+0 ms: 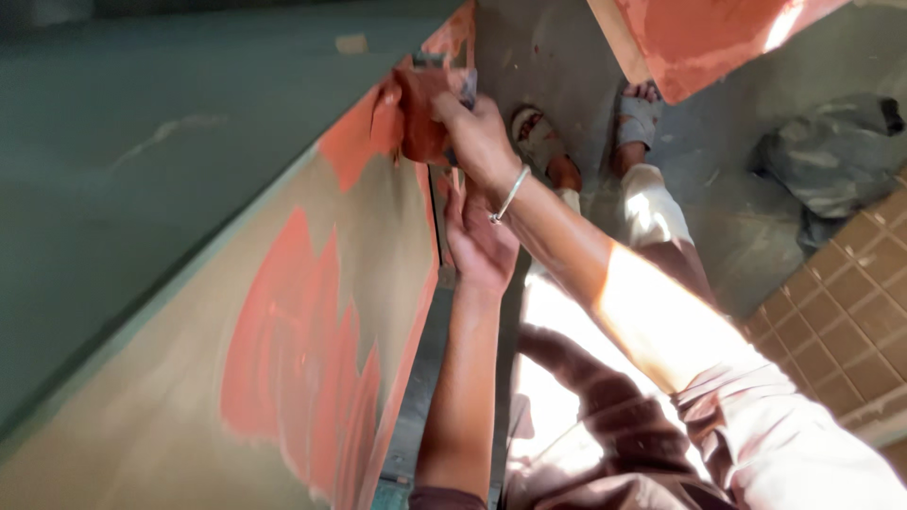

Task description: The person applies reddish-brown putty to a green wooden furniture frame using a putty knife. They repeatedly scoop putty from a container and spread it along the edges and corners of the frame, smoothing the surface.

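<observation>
Head view: a red-stained rag [420,113] is clutched in the right hand [477,137] and pressed against the upper part of a tan wooden board [189,378], which is partly coated in red-orange paint. Just below the rag, the board's edge is gripped by the left hand [480,247]. A silver bangle [510,194] is worn on the right wrist. Beyond the board's edge, sandalled feet [543,137] are seen on the grey floor [727,227].

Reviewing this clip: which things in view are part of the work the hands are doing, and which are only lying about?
In use:
- board, brown, partly coated red
- red-stained pad, pressed to the board by the right hand
- left hand, gripping the board's edge

Lying about:
- grey cloth bundle on the floor
- second red-coated board, top right
- tiled floor patch
</observation>
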